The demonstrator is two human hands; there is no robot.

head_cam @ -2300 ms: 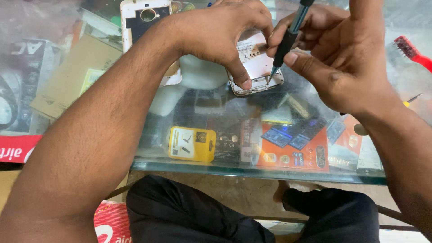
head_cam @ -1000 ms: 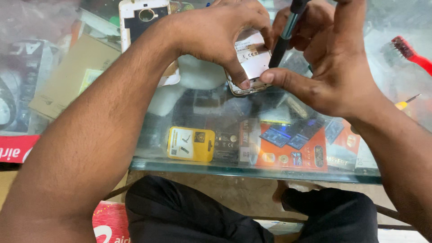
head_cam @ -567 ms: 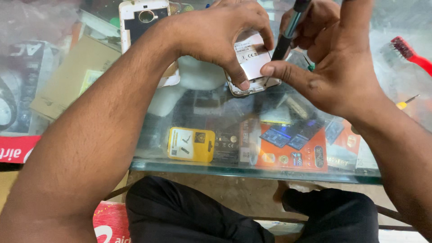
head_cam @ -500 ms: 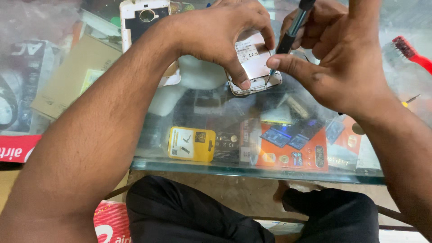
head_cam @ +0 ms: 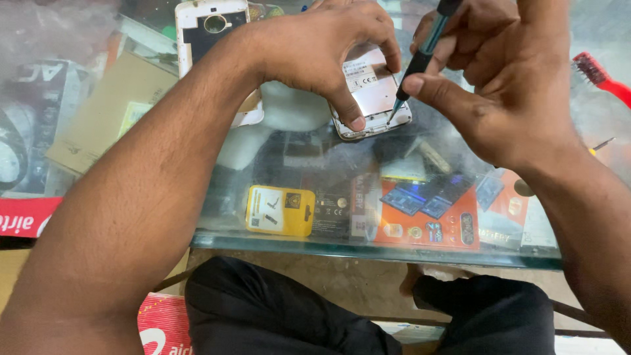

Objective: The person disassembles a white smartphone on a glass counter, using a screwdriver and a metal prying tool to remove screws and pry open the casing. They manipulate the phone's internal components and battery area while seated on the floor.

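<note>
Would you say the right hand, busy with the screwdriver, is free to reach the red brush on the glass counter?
Probably yes: the red brush lies just right of the right hand, with nothing between them, though that hand holds the screwdriver.

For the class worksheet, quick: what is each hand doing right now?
Left hand: closed on the opened phone.
Right hand: closed on the screwdriver.

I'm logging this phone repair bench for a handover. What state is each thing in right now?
opened phone: back cover off, lying on the glass counter, steadied by the left hand.
screwdriver: pinched in the right hand, tip down at the phone's lower right corner.
white phone: lying rear side up, untouched.
red brush: lying on the glass, untouched.
</note>
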